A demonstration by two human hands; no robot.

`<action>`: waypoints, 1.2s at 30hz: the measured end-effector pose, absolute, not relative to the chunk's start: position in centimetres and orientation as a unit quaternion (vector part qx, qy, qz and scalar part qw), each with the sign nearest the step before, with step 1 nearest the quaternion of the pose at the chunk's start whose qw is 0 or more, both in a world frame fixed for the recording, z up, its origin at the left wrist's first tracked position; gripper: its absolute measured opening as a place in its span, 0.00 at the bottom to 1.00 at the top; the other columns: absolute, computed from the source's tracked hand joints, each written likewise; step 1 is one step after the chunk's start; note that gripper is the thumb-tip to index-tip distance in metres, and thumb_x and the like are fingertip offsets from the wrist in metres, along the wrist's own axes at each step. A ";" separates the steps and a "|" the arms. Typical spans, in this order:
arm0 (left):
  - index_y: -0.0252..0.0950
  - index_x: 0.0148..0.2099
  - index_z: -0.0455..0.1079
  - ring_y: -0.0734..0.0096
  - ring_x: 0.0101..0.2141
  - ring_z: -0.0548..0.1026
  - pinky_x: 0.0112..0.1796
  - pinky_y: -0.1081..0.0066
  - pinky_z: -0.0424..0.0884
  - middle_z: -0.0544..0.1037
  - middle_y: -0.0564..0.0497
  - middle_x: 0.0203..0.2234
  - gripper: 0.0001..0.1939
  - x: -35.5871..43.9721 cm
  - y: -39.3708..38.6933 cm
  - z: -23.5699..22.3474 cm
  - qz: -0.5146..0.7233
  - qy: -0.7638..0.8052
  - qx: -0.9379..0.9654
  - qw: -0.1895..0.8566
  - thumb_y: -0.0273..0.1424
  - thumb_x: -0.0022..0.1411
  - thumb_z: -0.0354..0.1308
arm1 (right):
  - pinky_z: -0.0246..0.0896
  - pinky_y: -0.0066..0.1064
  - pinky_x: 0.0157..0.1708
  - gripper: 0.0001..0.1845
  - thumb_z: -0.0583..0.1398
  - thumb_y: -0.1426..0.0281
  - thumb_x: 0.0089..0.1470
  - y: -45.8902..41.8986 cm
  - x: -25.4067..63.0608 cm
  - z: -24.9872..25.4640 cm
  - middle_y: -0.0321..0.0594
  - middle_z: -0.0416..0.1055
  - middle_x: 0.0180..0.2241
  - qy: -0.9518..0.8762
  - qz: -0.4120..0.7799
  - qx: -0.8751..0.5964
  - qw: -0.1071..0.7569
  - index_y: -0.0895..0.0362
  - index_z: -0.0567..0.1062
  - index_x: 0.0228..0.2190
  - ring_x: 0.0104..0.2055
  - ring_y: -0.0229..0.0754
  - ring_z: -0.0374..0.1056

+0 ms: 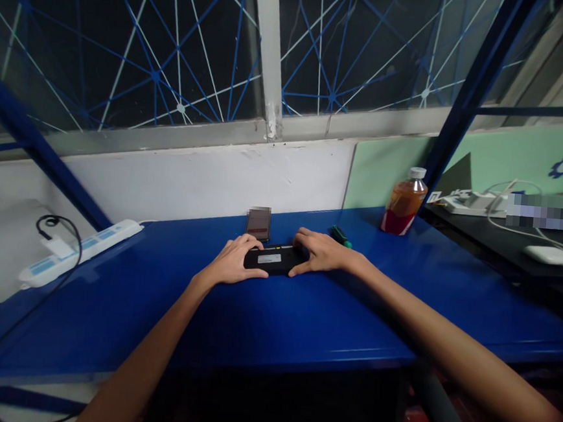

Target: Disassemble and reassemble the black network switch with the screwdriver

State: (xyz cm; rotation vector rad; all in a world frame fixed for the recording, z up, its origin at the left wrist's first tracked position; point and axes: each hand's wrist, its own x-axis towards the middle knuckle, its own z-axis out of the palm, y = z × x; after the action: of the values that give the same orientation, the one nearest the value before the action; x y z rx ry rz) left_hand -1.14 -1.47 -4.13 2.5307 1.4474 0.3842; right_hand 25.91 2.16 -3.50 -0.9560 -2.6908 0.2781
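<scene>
A flat black rectangular device (277, 266) with a pale label on its upward face lies at the middle of the blue table. My left hand (233, 259) grips its left end, thumb along the near edge and fingers over the far edge. At the opposite end, my right hand (320, 252) holds it the same way, its fingers curled. The device's exact kind cannot be made out. Just beyond it a phone (258, 224) with a lit, blurred screen rests near the wall. A dark and green screwdriver-like tool (340, 236) lies behind my right wrist.
The blue table (301, 329) carries a white power strip (80, 254) with a black cable at the left. A bottle of orange-brown drink (404, 202) stands at the back right. Further right, a black table (484, 239) holds a white charger (551, 255) and cables. Blue frame posts rise on both sides.
</scene>
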 end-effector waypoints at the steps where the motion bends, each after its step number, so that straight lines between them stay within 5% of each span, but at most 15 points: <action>1: 0.43 0.50 0.64 0.52 0.46 0.67 0.47 0.55 0.61 0.65 0.46 0.50 0.29 -1.1 -1.5 -4.1 0.128 0.489 0.857 0.098 0.53 0.52 0.58 | 0.56 0.33 0.29 0.38 0.60 0.39 0.39 2.2 25.9 -3.5 0.44 0.64 0.38 -0.929 0.097 -0.331 0.137 0.58 0.69 0.39 0.33 0.44 0.63; 16: 0.42 0.52 0.63 0.54 0.45 0.67 0.48 0.55 0.61 0.65 0.46 0.50 0.26 -1.0 -2.0 -3.9 0.126 0.483 0.863 0.076 0.52 0.57 0.55 | 0.56 0.33 0.29 0.37 0.62 0.40 0.39 2.3 25.9 -3.8 0.45 0.67 0.37 -0.926 0.079 -0.335 0.155 0.59 0.72 0.39 0.33 0.45 0.65; 36: 0.44 0.55 0.67 0.55 0.48 0.68 0.51 0.55 0.62 0.67 0.48 0.53 0.23 -1.5 -1.9 -3.6 0.148 0.496 0.850 0.100 0.49 0.64 0.48 | 0.61 0.36 0.36 0.32 0.52 0.43 0.54 2.4 26.2 -3.1 0.47 0.71 0.39 -0.928 0.108 -0.320 0.158 0.57 0.74 0.42 0.37 0.47 0.68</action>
State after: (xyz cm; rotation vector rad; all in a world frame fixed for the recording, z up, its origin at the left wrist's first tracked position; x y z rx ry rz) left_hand -1.48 -1.94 -3.59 2.5110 1.4673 0.4367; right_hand 26.21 2.40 -3.13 -0.9151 -2.6545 0.3076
